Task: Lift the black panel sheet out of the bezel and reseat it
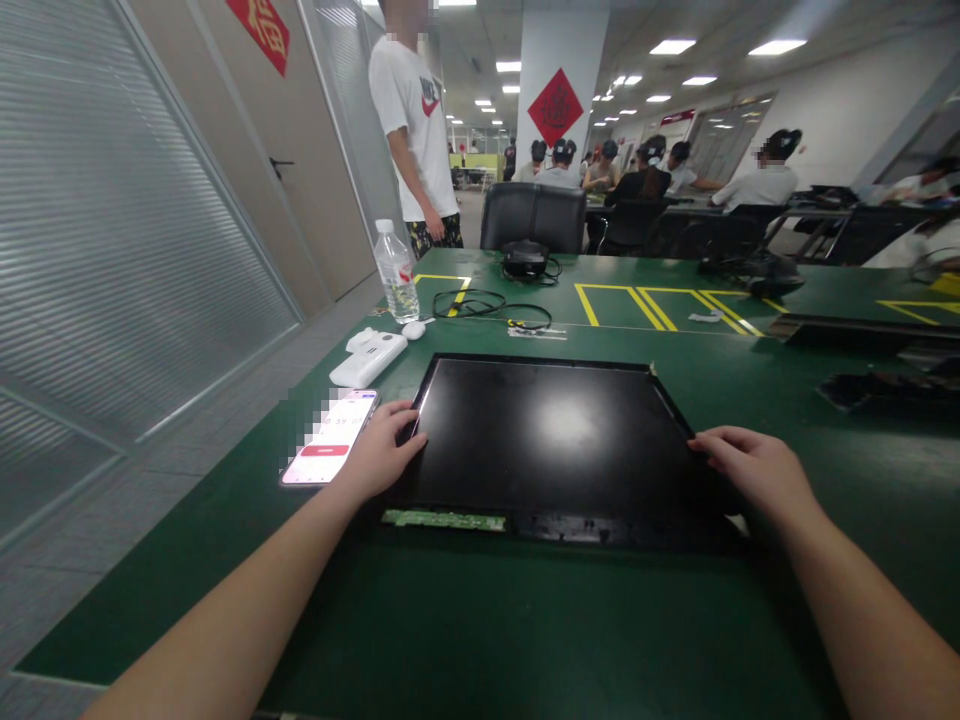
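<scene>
A black flat display panel lies face up on the green table in front of me, with a glare spot on its glossy surface. Along its near edge runs a strip of green circuit board. My left hand grips the panel's left edge, thumb on top of the frame. At the opposite side my right hand pinches the right edge between thumb and fingers; its lower fingers are hidden. Just left of my left hand lies a phone with its bright screen up.
A white power bank and a water bottle stand on the left. Black cable and a black device lie behind the panel. Dark parts are at right. A person in a white shirt stands beyond the table.
</scene>
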`<state>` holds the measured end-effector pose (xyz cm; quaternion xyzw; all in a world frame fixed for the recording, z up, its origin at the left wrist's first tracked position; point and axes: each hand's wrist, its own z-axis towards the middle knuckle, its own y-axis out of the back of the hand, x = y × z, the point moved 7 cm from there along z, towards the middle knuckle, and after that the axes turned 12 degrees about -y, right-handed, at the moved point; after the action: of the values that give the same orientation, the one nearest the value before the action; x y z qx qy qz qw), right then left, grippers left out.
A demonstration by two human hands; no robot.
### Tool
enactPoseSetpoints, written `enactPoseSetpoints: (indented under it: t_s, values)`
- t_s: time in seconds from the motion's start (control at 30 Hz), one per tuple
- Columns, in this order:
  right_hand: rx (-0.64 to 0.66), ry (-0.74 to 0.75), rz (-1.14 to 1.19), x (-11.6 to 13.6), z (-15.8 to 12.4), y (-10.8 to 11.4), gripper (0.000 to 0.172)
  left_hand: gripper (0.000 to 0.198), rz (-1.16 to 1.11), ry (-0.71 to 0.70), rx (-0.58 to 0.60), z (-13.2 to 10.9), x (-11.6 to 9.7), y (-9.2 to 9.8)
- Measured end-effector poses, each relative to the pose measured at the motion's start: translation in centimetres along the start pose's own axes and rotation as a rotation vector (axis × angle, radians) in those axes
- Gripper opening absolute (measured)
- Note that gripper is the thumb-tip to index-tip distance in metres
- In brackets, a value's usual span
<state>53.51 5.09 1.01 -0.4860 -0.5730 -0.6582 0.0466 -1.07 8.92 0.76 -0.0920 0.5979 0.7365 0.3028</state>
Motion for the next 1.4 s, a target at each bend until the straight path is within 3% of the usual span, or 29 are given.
enactPoseSetpoints:
  t_s: [0.73, 0.97, 1.07, 1.23, 1.4]
  values:
    - [-0.078, 0.094, -0.095, 1.0, -0.6, 0.3, 0.034, 0.047, 0.017, -0.021, 0.000, -0.1, -0.4, 0.1]
    - [-0.091, 0.132, -0.121, 1.3, -0.8, 0.4, 0.035, 0.062, 0.004, -0.078, 0.031, -0.2, -1.1, 0.6]
    - [-0.095, 0.153, -0.117, 1.3, -0.7, 0.3, 0.035, 0.063, 0.002, -0.167, 0.084, -0.5, -2.4, 1.2]
    - [-0.084, 0.133, -0.116, 1.3, -1.0, 0.3, 0.033, 0.057, -0.139, -0.314, 0.333, -1.7, -5.3, 1.3]
    - [-0.076, 0.138, -0.106, 1.3, -1.0, 0.3, 0.032, 0.053, -0.158, -0.324, 0.373, -2.2, -6.3, 1.9]
